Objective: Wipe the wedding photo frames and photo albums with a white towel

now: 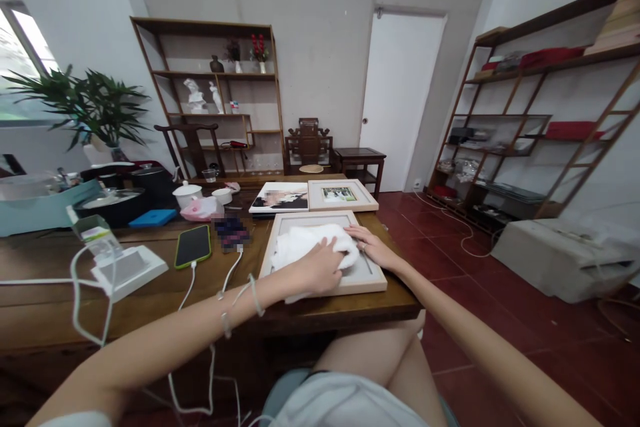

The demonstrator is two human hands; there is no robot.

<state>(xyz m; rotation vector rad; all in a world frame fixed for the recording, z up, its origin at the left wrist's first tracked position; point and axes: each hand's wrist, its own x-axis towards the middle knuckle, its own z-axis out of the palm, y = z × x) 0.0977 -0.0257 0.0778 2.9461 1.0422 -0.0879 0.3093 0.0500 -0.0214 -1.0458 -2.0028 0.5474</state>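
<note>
A light wooden picture frame point(367, 288) lies flat at the near edge of the wooden table, with a pale grey inner panel. My left hand point(320, 268) presses a bunched white cloth point(300, 245) onto the panel, its fingers closed into the fabric. The cloth hides much of the panel's middle and left side. On the frame's right side rests my right hand point(374, 248), fingers stretched out flat beside the cloth and holding nothing.
Behind the frame lie a second framed picture point(367, 200) and a photo panel point(270, 192). To the left are a phone point(193, 247) on a white cable, a blue box point(153, 217), a white lidded pot point(187, 195) and a white device point(129, 271).
</note>
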